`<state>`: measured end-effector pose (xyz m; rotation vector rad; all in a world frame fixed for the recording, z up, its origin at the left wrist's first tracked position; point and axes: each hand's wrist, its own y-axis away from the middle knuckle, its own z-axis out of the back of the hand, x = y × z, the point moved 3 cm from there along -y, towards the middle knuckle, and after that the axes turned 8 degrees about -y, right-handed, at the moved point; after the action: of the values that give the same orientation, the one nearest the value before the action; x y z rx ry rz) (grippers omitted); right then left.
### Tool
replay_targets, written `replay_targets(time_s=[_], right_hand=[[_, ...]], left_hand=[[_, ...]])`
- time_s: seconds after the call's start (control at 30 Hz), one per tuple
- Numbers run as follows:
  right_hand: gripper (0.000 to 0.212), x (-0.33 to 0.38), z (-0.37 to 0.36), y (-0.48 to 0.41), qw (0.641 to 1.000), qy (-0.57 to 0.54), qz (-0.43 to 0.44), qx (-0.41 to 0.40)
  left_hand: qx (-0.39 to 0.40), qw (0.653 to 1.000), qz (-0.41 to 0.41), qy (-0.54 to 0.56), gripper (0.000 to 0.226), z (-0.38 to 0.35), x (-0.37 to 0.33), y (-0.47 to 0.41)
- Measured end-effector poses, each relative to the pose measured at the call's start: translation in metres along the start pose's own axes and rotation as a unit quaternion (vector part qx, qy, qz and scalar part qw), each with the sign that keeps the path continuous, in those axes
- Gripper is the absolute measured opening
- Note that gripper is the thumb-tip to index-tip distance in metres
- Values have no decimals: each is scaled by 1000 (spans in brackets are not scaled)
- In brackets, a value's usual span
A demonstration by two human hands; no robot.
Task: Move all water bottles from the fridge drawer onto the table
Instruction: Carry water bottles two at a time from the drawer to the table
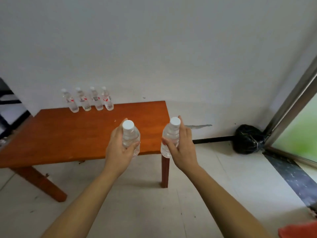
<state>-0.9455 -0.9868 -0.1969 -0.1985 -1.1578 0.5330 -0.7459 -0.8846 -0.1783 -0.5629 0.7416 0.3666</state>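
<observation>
My left hand (117, 148) grips a clear water bottle (130, 134) with a white cap, held upright over the near right part of the orange wooden table (68, 134). In my right hand (183, 148) is a second clear water bottle (171, 133), also upright, held just off the table's right edge. Several more water bottles (87, 99) with red-and-white labels stand in a row along the table's far edge, against the wall. The fridge drawer is not in view.
A black bag (247, 139) lies on the floor in the corner to the right. A metal door or window frame (291, 107) runs along the right side. Dark furniture (6, 107) shows at the left edge. White tiled floor lies under the table.
</observation>
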Motion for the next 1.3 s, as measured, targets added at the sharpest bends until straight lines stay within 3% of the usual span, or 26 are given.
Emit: replay_targets(time_s=[0.37, 0.57, 0.87, 1.0, 1.13, 1.3], right_hand=[[80, -62, -131, -198, 999, -33, 7, 41], [80, -83, -202, -319, 995, -63, 7, 78], [70, -111, -300, -414, 990, -54, -4, 130], [69, -128, -334, -439, 989, -37, -19, 143], [71, -150, -368, -471, 988, 33, -38, 148], [70, -180, -415, -514, 979, 75, -112, 152]], left_hand=[[-40, 999, 34, 4, 62, -25, 89, -199], [-13, 997, 69, -11, 63, -29, 138, -305], [-39, 992, 117, -6, 69, -19, 209, -419], [-6, 992, 123, -12, 59, -32, 248, -475], [44, 991, 127, -29, 71, -60, 299, -535], [102, 987, 118, -41, 68, -103, 344, -601]])
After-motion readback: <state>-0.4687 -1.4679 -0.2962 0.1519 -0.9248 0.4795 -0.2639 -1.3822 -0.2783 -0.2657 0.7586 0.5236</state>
